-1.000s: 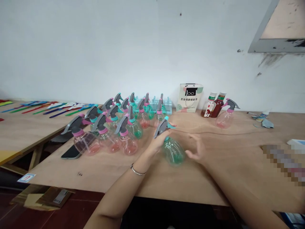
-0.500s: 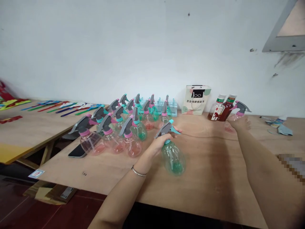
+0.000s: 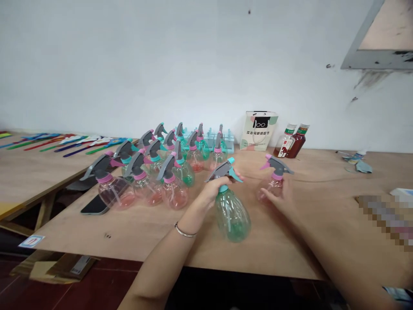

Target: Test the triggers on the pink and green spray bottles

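My left hand [image 3: 215, 189] is closed round the neck of a green spray bottle [image 3: 232, 217] with a grey and turquoise trigger head, tilted above the table's front part. To its right, my right hand [image 3: 280, 197] grips the body of a pink spray bottle [image 3: 267, 187], thumb in front, its grey and pink head uppermost. Left of both hands stands a cluster of several pink and green spray bottles [image 3: 174, 193] with grey trigger heads. A silver bangle [image 3: 184, 232] circles my left wrist.
Behind stand a paper bag [image 3: 258, 131], two dark-filled bottles [image 3: 295, 142] and a light-blue rack [image 3: 209, 140]. A phone [image 3: 95, 205] lies under the left bottles. Colourful flat strips [image 3: 77, 144] cover part of the side table. A small white bottle and cloth [image 3: 363, 165] lie right.
My right hand has brought the pink spray bottle from the back right toward the middle, nearer the green one. My left hand keeps its grip. The view has shifted slightly right.
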The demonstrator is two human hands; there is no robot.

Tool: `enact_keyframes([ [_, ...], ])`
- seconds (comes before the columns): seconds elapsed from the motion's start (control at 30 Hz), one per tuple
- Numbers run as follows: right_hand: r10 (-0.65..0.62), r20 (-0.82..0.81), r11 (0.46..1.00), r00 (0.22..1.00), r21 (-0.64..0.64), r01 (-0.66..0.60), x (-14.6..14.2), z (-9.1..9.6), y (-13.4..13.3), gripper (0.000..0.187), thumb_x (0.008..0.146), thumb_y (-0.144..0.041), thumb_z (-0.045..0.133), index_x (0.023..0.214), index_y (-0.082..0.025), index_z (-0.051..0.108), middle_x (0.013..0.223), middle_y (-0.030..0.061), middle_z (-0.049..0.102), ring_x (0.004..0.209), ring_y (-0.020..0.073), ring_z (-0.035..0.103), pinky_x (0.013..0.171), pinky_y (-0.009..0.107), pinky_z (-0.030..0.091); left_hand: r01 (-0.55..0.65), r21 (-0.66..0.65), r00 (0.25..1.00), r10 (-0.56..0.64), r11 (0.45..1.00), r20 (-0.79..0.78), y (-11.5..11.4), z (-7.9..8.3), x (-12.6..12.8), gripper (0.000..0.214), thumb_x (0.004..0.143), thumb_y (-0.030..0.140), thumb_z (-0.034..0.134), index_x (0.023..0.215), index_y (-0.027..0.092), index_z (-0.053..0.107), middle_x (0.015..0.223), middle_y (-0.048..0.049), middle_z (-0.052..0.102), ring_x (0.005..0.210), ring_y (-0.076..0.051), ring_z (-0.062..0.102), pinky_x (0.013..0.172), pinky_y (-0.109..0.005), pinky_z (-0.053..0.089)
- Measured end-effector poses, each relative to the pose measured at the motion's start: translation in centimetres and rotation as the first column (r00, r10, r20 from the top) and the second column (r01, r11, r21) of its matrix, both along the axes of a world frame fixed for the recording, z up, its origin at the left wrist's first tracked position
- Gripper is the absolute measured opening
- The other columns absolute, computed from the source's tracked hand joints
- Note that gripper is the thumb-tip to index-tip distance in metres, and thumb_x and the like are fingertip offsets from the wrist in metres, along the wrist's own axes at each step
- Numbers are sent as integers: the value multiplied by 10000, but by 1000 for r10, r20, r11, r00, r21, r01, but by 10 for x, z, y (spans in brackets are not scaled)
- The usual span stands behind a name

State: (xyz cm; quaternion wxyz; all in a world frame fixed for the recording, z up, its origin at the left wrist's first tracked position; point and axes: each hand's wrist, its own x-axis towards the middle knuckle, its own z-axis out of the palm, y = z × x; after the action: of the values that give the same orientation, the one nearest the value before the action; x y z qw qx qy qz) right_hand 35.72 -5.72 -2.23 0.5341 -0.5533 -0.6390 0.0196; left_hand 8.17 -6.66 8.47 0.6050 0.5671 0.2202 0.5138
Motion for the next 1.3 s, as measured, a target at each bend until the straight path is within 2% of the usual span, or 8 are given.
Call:
enact_keyframes([
  [0.13,-47,24,999,999,12,47,-24,4,-8,728,703,-659,726,1230,-199,525,1125,135,571,1089,356,559,954,577,490,-150,-143,983,164,978,86,9,-6,0,64,550,207,534,610,194,550,617,-24,612,607,-159,599,603,-308,489],
  [0.3,-48,-7,998,999,36,49,-28,3,-5,755,691,-681,717,1237,-198,518,1127,143,567,1100,354,549,952,570,490,-92,-48,996,92,995,-7,9,-6,3,167,534,216,529,686,195,594,700,-55,668,753,-213,658,750,-358,550],
  [0.5,-67,-40,998,997,10,68,-29,0,-5,778,681,-650,735,1256,-182,500,1139,144,552,1088,341,545,956,550,479,-209,-80,964,219,975,148,4,-5,4,81,538,238,489,608,220,451,606,-26,518,637,-176,582,751,-369,538],
  [0.67,-61,-44,998,997,22,62,-28,-2,-3,780,678,-662,727,1246,-177,501,1148,144,552,1101,338,533,958,550,466,-74,-13,990,75,997,118,-2,-3,8,209,530,207,533,728,197,598,686,-29,609,797,-218,654,907,-395,503],
  [0.83,-59,-63,998,996,22,60,-28,-5,-2,811,656,-661,745,1251,-169,498,1154,138,562,1071,314,545,941,528,473,74,-183,966,-25,980,256,-3,-16,21,83,491,201,538,568,187,564,558,5,584,609,-162,607,895,-392,521],
  [0.97,-52,-95,998,994,18,54,-29,-7,-3,811,663,-642,751,1280,-187,486,1200,138,556,1129,324,539,972,535,462,187,-180,967,-148,966,207,-5,-19,24,146,495,178,570,632,177,620,604,-17,637,745,-219,678,905,-398,518],
  [1.07,-40,-97,999,994,16,42,-29,-7,-4,808,666,-637,750,1285,-191,486,1204,140,560,1145,331,538,984,539,456,196,-169,965,-159,966,209,-3,-18,22,198,520,186,574,707,178,639,662,-25,663,831,-238,693,931,-400,501],
  [1.3,-58,-89,998,994,28,61,-30,-5,-3,815,655,-648,752,1269,-183,485,1193,138,553,1133,331,534,981,539,454,161,-152,985,-149,975,87,-1,-28,30,87,486,222,528,564,187,544,598,-41,617,793,-233,673,823,-365,516],
])
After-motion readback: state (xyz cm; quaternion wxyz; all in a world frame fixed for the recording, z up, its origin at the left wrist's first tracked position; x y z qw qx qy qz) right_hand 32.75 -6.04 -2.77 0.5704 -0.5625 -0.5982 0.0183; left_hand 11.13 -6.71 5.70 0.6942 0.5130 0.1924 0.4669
